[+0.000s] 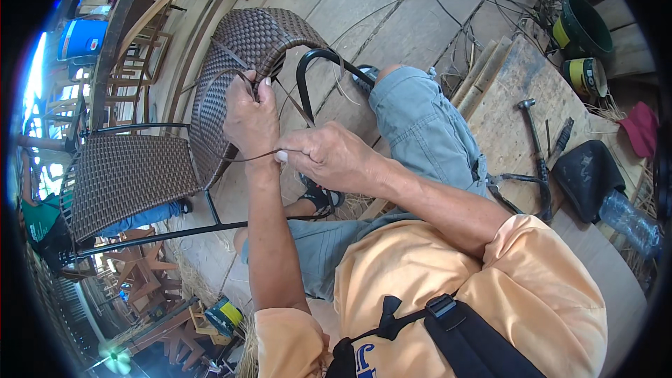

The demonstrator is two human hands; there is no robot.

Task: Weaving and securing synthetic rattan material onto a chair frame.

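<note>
A brown wicker chair [269, 26] with a black metal frame [168, 235] lies tipped in front of me to the left; its woven panels are largely finished in a tight pattern. My left hand [252, 115] is closed at the edge of the weave, thumb and fingers pinched on a strand there; its fingertips are partly hidden. Between thumb and bent fingers, my right hand [325, 157] grips a thin brown wicker strand [245, 159], which runs leftward across my left wrist toward the chair. A strand loop arches beside my left fingers.
On a wooden board [514, 80] to my right lie a hammer [535, 136], pincers [521, 189] and a black padded piece [588, 178], beside a plastic bottle [630, 222]. Loose strands [462, 3] trail over the floor. A dark bucket [584, 28] stands far right.
</note>
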